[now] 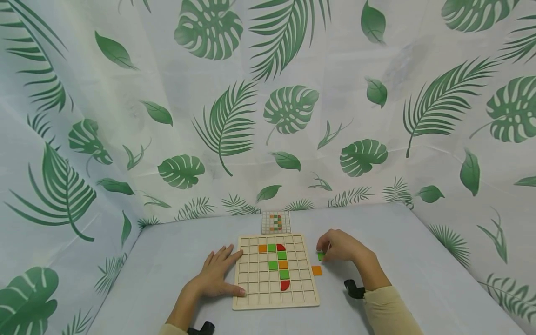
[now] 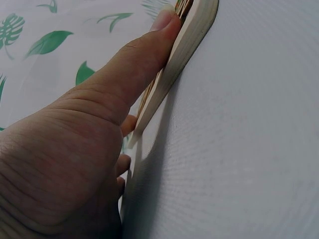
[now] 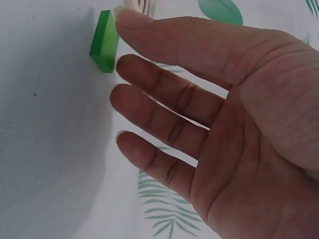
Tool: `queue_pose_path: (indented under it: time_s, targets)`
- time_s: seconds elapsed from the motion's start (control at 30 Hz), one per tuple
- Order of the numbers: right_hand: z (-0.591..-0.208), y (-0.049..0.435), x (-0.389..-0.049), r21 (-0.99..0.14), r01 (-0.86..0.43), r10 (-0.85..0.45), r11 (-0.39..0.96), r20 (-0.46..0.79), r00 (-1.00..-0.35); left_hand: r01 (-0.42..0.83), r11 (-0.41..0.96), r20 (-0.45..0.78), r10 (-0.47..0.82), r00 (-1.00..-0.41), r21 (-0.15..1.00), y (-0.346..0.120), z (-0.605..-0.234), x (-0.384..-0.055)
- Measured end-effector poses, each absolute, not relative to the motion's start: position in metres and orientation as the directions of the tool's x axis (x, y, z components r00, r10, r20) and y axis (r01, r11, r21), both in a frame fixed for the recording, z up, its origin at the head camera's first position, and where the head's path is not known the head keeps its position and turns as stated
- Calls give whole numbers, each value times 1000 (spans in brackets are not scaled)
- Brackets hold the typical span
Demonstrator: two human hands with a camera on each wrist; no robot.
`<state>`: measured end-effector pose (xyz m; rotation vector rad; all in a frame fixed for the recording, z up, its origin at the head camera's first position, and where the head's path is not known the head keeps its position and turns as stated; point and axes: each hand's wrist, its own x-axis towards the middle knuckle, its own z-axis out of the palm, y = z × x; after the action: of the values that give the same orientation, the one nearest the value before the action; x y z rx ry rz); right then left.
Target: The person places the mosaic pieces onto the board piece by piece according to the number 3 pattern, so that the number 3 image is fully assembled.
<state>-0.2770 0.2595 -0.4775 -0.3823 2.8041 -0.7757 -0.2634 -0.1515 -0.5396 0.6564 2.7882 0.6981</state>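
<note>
My left hand (image 1: 218,275) rests with spread fingers along the left side of a wooden grid board (image 1: 255,300). Its thumb (image 2: 134,59) lies over the board's edge (image 2: 187,50), and an index fingertip touches farther up that side. Right of the board, the thumb and index finger of my right hand (image 1: 344,246) pinch a small green square tile (image 3: 105,42) down at the table; the index fingertip is hidden behind the thumb in the right wrist view. The other three fingers stretch out loosely. An orange square tile (image 1: 317,270) lies just nearer me, beside the board.
Green, orange and red tiles sit in the board's cells, among them an orange square (image 1: 262,248) and a red rounded piece (image 1: 285,285). A pattern card (image 1: 276,222) lies behind the board. A leaf-printed curtain (image 1: 331,181) surrounds the white table (image 1: 184,237).
</note>
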Motion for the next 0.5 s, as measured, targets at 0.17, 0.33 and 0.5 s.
queue_pose_path:
  time_s: [0.17, 0.33, 0.5]
  targets:
    - [-478, 258, -277, -504, -202, -304, 840, -128, -944, 373, 787, -72, 464, -883, 491, -152, -539, -264]
    - [-480, 257, -278, -475, -224, -314, 851, -119, -942, 374, 788, -73, 465, -882, 490, -153, -540, -265]
    - [-483, 257, -280, -461, -229, -316, 857, -120, -941, 374, 787, -73, 465, -882, 491, -152, -539, -264]
